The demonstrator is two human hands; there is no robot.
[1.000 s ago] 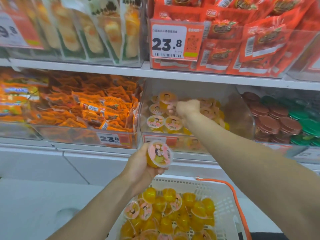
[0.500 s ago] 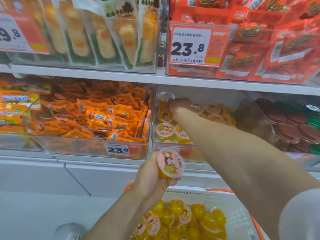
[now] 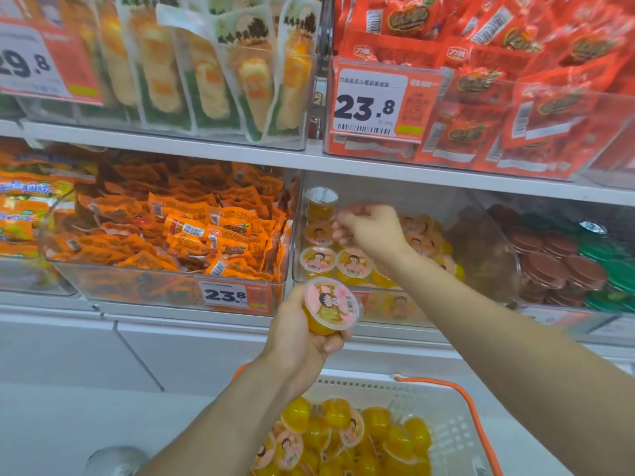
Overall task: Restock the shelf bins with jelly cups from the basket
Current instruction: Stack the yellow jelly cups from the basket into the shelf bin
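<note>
Your left fingers (image 3: 335, 343) curl round a jelly cup (image 3: 331, 305), held just in front of the clear bin (image 3: 488, 242). Your right hand (image 3: 372, 231) hovers blurred inside it; whether it grips a cup, I cannot tell. Set each cup label-up beside the near row (more wait in the basket (image 3: 457, 431)), without toppling the far stack.

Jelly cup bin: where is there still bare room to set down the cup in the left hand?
The jelly cup bin looks bare at its right end, between the cups and its curved wall. Its left and front are crowded with cups, and the right hand hovers there. The left hand holds the next jelly cup.
</note>
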